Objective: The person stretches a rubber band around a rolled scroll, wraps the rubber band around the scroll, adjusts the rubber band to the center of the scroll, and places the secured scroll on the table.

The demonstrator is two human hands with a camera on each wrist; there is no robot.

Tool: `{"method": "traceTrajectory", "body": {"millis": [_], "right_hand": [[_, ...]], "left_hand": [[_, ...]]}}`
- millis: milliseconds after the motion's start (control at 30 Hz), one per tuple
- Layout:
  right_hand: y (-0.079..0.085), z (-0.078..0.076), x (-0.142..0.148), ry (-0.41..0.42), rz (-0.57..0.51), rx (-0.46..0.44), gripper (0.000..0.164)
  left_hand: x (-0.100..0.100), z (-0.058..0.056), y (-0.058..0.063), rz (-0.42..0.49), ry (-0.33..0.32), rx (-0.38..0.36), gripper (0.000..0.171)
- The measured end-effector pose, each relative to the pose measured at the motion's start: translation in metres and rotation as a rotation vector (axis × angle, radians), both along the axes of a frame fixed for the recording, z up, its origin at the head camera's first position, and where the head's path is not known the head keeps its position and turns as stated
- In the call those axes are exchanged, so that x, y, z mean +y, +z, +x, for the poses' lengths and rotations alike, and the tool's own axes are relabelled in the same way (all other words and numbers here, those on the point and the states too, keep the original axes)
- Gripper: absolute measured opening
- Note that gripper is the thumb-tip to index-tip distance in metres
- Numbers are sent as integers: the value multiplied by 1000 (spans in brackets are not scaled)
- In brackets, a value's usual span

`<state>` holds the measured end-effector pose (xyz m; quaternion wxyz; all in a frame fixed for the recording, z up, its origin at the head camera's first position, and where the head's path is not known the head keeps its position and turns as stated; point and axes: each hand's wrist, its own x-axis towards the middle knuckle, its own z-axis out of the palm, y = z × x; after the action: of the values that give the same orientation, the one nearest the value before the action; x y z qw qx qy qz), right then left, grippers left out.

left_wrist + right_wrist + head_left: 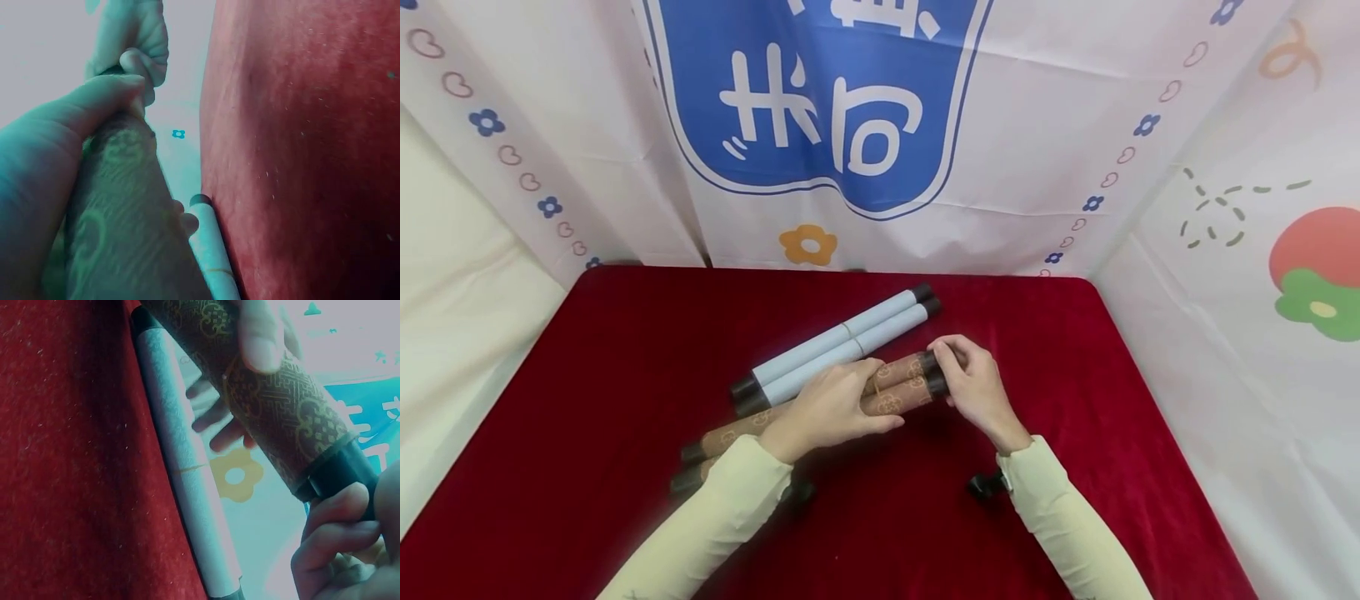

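Note:
A brown hanging scroll point(898, 396) with gold patterns and dark end knobs, rolled as two parallel tubes, slants across in front of the person. My left hand point(827, 408) grips it around the middle, thumb on the near side. At its right end my right hand point(976, 385) holds the dark knob point(347, 472) between thumb and curled fingers. In the right wrist view the brown tube hangs above the cloth, with left-hand fingers point(219, 422) showing past its edge. Just behind it lies a light blue scroll point(808, 354), likewise two tubes with black ends, tied at the middle.
Dark red cloth point(587, 392) covers the table. White printed curtains rise at the back and both sides, the back one point(1000, 208) bearing a large blue emblem. A small black device point(987, 485) sits by the right wrist.

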<state>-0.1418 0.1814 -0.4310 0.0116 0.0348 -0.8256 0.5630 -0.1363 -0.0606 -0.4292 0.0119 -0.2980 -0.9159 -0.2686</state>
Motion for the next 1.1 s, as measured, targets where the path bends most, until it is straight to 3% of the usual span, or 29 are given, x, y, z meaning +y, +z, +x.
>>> {"method": "traceTrajectory", "body": {"millis": [200, 433, 700, 1100], "right_hand": [[-5, 0, 2, 5, -9, 20, 34], [-1, 0, 2, 1, -27, 25, 31], [-2, -2, 7, -13, -27, 17, 33], [-2, -5, 6, -11, -50, 24, 35]], "left_hand": [[-11, 4, 1, 7, 1, -19, 56], [-4, -1, 0, 10, -3, 1, 63], [-18, 3, -5, 37, 22, -57, 58], [-8, -1, -6, 54, -7, 16, 57]]}}
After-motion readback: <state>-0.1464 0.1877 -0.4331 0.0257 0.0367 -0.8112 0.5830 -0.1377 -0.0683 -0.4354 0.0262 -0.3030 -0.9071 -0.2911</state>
